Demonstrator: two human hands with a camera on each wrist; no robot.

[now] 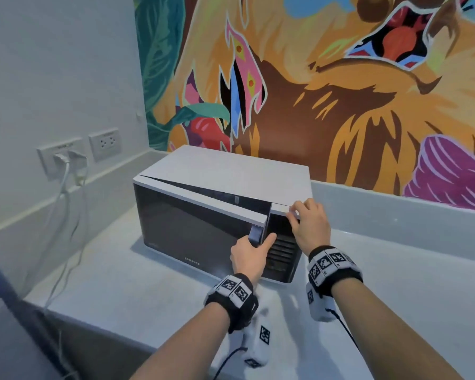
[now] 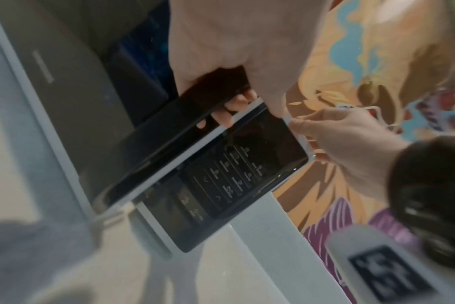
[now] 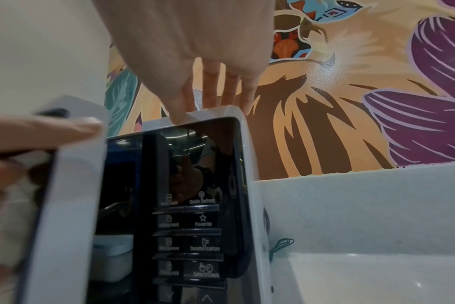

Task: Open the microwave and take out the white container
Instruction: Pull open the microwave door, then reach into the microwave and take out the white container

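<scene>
A white microwave (image 1: 231,171) with a dark glass door (image 1: 192,229) stands on the pale counter (image 1: 115,286). The door is ajar by a narrow gap on its right side. My left hand (image 1: 251,250) grips the door's right edge, thumb on the front and fingers curled behind it (image 2: 237,102). My right hand (image 1: 307,223) rests with straight fingers (image 3: 213,82) on the top right corner, above the control panel (image 3: 190,226). Through the gap, in the right wrist view, a white container (image 3: 114,259) with a pale lid shows inside.
Two wall sockets (image 1: 63,157) with plugs and hanging white cables are on the left wall. A painted mural wall (image 1: 340,91) and a low grey ledge (image 1: 395,215) run behind the microwave. A thin green cord (image 3: 281,244) lies at its right side.
</scene>
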